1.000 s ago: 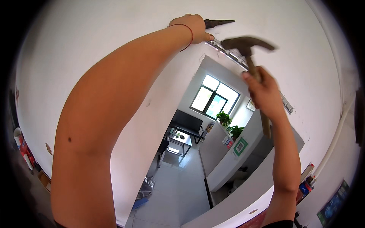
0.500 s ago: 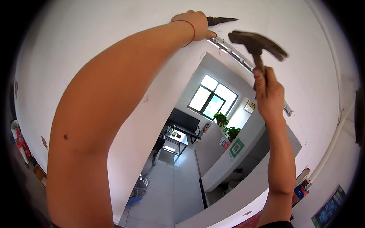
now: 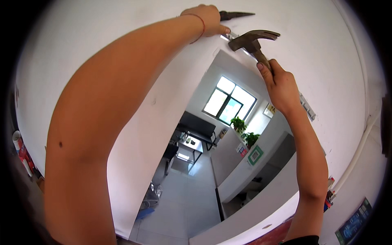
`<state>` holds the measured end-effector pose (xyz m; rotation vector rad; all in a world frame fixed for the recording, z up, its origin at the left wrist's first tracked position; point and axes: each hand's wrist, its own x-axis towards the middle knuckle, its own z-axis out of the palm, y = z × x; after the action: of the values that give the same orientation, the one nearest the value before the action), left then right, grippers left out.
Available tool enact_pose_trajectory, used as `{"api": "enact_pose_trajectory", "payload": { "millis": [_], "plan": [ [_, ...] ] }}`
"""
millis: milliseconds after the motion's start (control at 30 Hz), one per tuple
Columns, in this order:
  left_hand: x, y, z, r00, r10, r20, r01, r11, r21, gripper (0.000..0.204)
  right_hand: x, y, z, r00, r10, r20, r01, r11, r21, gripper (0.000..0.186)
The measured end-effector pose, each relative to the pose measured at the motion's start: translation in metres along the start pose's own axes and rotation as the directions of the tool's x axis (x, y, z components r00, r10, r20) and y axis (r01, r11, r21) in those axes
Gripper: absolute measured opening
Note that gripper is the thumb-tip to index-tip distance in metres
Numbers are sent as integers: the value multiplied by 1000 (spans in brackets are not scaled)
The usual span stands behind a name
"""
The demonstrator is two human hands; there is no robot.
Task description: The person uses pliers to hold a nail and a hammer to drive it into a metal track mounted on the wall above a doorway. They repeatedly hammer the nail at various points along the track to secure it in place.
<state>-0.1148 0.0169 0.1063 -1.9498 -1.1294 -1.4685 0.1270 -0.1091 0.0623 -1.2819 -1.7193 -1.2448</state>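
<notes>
High on the white wall, my left hand (image 3: pixel 206 21) is closed round a dark pointed tool (image 3: pixel 239 15), with its thumb by the upper end of a metal rail (image 3: pixel 306 104) fixed or held above the doorway. My right hand (image 3: pixel 279 85) grips a claw hammer (image 3: pixel 245 41) by its handle. The hammer head lies over the rail just below and right of my left thumb, its claw pointing right. Much of the rail is hidden behind the hammer and my right hand.
Through the doorway are a window (image 3: pixel 228 100), a black sofa (image 3: pixel 198 124), a low table (image 3: pixel 192 143), plants (image 3: pixel 238 124) on a partition (image 3: pixel 228 151), and a tiled floor (image 3: pixel 179 200). A pipe (image 3: pixel 355 157) runs down at the right. Assorted items (image 3: pixel 26 161) stand at the far left.
The hammer head has moved down and left onto the rail from its raised position half a second ago. My left hand still holds the pointed tool, sitting slightly higher in the picture.
</notes>
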Motion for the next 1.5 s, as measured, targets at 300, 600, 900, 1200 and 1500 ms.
{"api": "enact_pose_trajectory", "payload": {
  "millis": [300, 600, 900, 1200, 1500],
  "plan": [
    [-9, 4, -6, 999, 22, 24, -21, 999, -28, 71, 1, 18, 8, 997, -82, -10, 82, 996, -30, 41],
    [3, -8, 4, 1000, 1, -30, -2, 1000, -13, 69, 15, 2, 6, 991, -14, 132, 14, 1000, 2, 50],
    [-8, -2, -6, 1000, 6, -5, -6, 1000, -25, 63, 14, -1, 9, 994, -41, 99, 51, 993, -104, 48],
    [4, -7, 13, 993, -77, -91, 74, 996, -40, 57, 15, -2, 9, 984, 14, 176, -25, 998, 61, 51],
    [-7, -5, 2, 997, -58, -41, 57, 998, -11, 63, 10, 0, -4, 997, -82, -15, 81, 996, -34, 49]
  ]
}}
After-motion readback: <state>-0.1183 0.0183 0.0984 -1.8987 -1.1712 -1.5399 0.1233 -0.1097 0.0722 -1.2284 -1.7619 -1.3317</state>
